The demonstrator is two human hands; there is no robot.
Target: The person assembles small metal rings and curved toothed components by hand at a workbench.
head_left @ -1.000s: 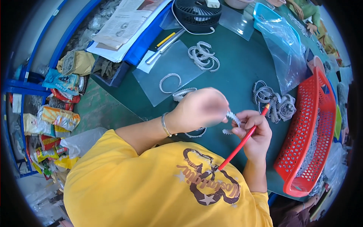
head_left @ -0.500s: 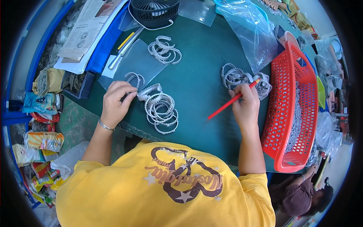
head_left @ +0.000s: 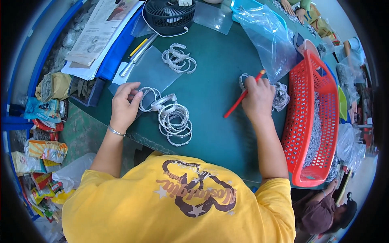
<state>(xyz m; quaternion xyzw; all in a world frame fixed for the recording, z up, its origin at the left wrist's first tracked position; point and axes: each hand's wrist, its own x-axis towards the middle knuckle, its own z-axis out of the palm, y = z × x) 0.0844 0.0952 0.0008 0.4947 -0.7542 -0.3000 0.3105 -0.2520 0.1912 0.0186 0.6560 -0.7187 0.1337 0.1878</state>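
My left hand (head_left: 126, 106) is over the left of the green table, thumb and fingers apart, beside a silvery bangle (head_left: 150, 99) with a toothed edge. Its thumb is close to that ring; whether they touch I cannot tell. More such bangles (head_left: 175, 121) lie in an overlapping heap just to the right. Held across my right hand (head_left: 258, 98) is a red pencil (head_left: 236, 106), slanting with its yellowish end up. The fingers of this hand reach down over another pile of bangles (head_left: 280, 97), partly hiding it; the fingertips cannot be seen.
Farther off lies a small group of bangles (head_left: 179, 59) beside a clear plastic sheet (head_left: 156, 67). A red basket (head_left: 298, 133) of grey metal pieces stands at the right. A black fan (head_left: 169, 18) and a light-blue tray under a plastic bag (head_left: 269, 38) are at the back.
My left fingers have parted from the bangle, which now lies by the heap. My right hand has moved slightly left and up over the right pile, still with the pencil.
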